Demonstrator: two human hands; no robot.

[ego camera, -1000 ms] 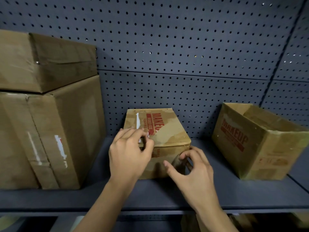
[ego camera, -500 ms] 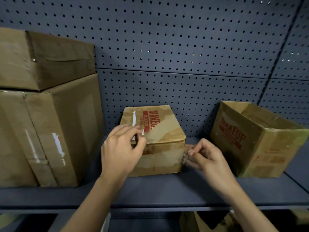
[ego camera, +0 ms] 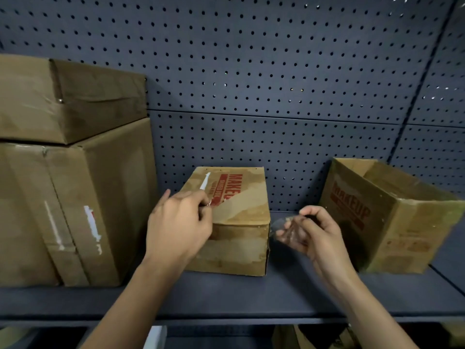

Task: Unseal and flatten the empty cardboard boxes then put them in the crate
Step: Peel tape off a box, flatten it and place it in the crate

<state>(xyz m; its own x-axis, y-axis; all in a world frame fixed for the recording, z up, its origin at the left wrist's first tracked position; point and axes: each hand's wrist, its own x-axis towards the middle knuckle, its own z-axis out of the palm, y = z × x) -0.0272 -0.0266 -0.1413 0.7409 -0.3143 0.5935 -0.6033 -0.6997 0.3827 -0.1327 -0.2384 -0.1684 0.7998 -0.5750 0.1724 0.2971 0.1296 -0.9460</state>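
Note:
A small sealed cardboard box (ego camera: 239, 210) with red MAKEUP print stands in the middle of the dark shelf (ego camera: 226, 295). My left hand (ego camera: 178, 225) rests on its top left corner, fingers curled against the box edge. My right hand (ego camera: 312, 230) is just right of the box and pinches a strip of clear tape (ego camera: 280, 226) that runs from the box's right front corner. The crate is out of sight.
Two large taped boxes are stacked at the left, the lower (ego camera: 63, 217) under the upper (ego camera: 70, 96). An open MAKEUP box (ego camera: 387, 215) stands tilted at the right. A pegboard wall (ego camera: 276, 84) closes the back. More cardboard (ego camera: 314, 336) shows below the shelf.
My right hand has peeled the tape off the box's front and pulled it away to the right. My left hand has stayed on the box's top left corner.

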